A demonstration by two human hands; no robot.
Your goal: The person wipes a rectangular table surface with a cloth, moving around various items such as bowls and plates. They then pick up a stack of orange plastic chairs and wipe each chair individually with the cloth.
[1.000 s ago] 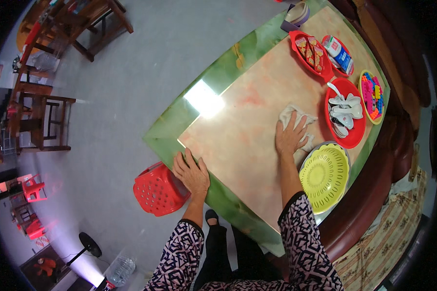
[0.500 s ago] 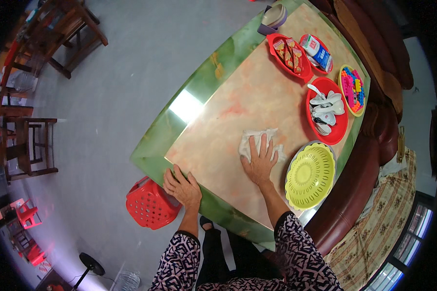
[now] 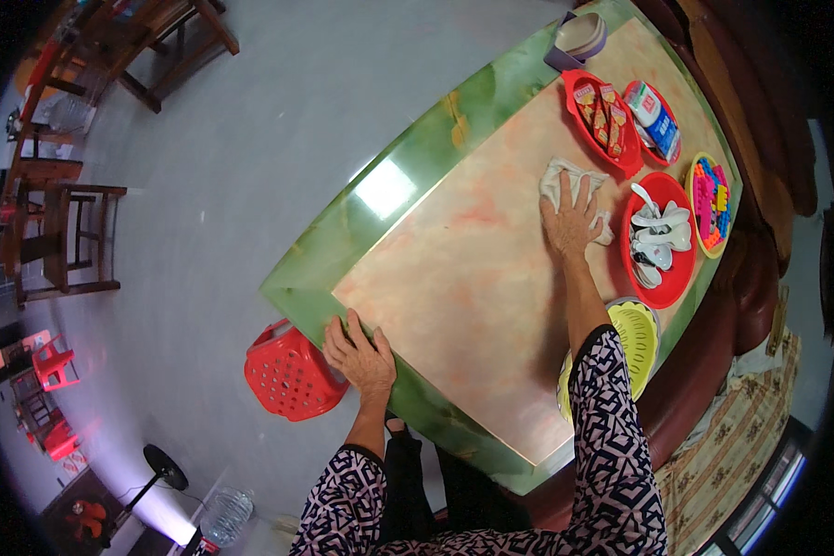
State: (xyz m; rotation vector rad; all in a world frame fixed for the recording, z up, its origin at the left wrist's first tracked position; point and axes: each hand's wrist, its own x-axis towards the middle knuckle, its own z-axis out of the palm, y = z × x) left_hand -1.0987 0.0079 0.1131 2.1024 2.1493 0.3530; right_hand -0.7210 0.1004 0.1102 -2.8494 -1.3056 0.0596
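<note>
My right hand (image 3: 571, 221) lies spread on a crumpled white cloth (image 3: 563, 178) and presses it to the marble-patterned tabletop (image 3: 454, 296). Parts of the cloth stick out past the fingertips and beside the palm. To its right is a red oval basin (image 3: 674, 281) holding white spoons (image 3: 656, 232). Under my right forearm, a yellow slotted basket (image 3: 638, 338) is partly hidden. My left hand (image 3: 361, 357) rests with fingers apart on the table's near left green border, holding nothing.
Beyond the cloth stand a red dish with snack packets (image 3: 600, 120), another with a blue-and-white package (image 3: 656, 125), and a yellow bowl of coloured blocks (image 3: 711, 204). Purple containers (image 3: 579, 37) sit at the far end. A red stool (image 3: 292, 375) touches the near left corner; a brown sofa (image 3: 686, 371) lines the right.
My right hand has slid the cloth away from me and rightward, toward the red dishes. My forearm now covers part of the yellow basket. My left hand stays on the table edge.
</note>
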